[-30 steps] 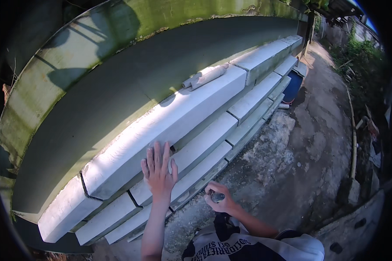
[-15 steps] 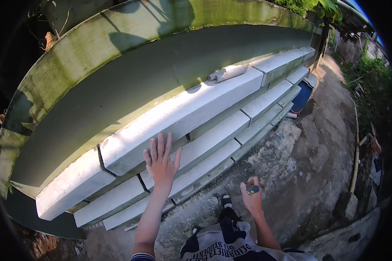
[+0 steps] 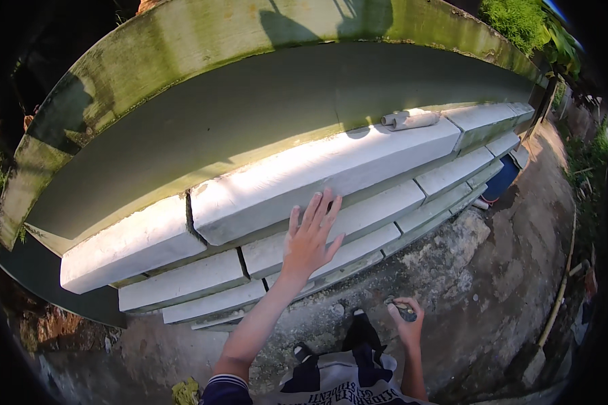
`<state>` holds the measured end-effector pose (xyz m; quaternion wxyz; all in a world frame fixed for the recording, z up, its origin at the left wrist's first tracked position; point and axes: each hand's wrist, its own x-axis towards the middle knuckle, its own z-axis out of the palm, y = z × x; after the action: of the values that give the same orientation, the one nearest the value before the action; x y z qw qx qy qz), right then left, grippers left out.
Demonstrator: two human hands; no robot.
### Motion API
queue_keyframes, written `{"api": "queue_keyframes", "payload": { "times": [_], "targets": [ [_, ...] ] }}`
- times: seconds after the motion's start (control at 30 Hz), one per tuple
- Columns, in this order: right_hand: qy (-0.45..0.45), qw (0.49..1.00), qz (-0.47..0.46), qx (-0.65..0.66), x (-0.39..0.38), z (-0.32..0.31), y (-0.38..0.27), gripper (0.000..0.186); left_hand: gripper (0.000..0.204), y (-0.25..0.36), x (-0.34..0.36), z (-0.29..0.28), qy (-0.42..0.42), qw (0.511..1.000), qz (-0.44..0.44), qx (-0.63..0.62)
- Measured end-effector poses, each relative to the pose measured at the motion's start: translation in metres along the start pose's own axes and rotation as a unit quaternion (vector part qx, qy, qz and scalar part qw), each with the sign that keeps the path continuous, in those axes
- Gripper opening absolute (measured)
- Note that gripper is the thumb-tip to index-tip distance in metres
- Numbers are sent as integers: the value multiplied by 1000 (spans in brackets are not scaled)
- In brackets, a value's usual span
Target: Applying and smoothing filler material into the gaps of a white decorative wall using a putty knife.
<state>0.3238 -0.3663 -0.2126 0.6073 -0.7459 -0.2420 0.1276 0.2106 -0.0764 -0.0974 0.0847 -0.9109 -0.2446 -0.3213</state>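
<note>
My left hand (image 3: 309, 236) is spread open, its fingertips at the front face of the long white block (image 3: 270, 202) in the top tier of the stepped wall; whether they press on it I cannot tell. A dark gap parts this block from a shorter white block (image 3: 135, 236) to its left. Lower down on the right, my right hand (image 3: 411, 329) is closed around a small dark rounded object (image 3: 404, 311) with a yellowish mark, perhaps a handle end. Most of it is hidden by the fingers, and it is held above the ground, apart from the wall.
Lower white tiers (image 3: 182, 287) step down toward my feet. A pale rolled tube (image 3: 412, 120) lies on the top tier. Behind rises a mossy green wall (image 3: 203, 50). A blue container (image 3: 501, 181) stands by the far right end. Yellow-green cloth (image 3: 186, 390) lies at lower left.
My view has shifted, so the wall sits farther right in the picture. My left hand, still spread, is farther right along the top block's face. My right hand keeps hold of the dark object.
</note>
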Motion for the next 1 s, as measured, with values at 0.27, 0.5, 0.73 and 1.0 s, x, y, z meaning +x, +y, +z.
{"api": "queue_keyframes", "payload": {
  "times": [0.27, 0.5, 0.73, 1.0],
  "targets": [
    [-174, 985, 11, 7, 87, -25, 1, 20, 85, 13, -49, 60, 223, 924, -310, 33],
    [-211, 962, -16, 170, 164, -42, 24, 42, 78, 58, -116, 71, 170, 846, -470, -184],
    [-314, 905, -55, 282, 216, -9, -3, 44, 65, 86, -143, 57, 210, 824, -518, -99],
    [-478, 827, -156, 249, 208, 26, -68, 30, 61, 95, -180, 41, 212, 814, -536, -67]
  ]
}}
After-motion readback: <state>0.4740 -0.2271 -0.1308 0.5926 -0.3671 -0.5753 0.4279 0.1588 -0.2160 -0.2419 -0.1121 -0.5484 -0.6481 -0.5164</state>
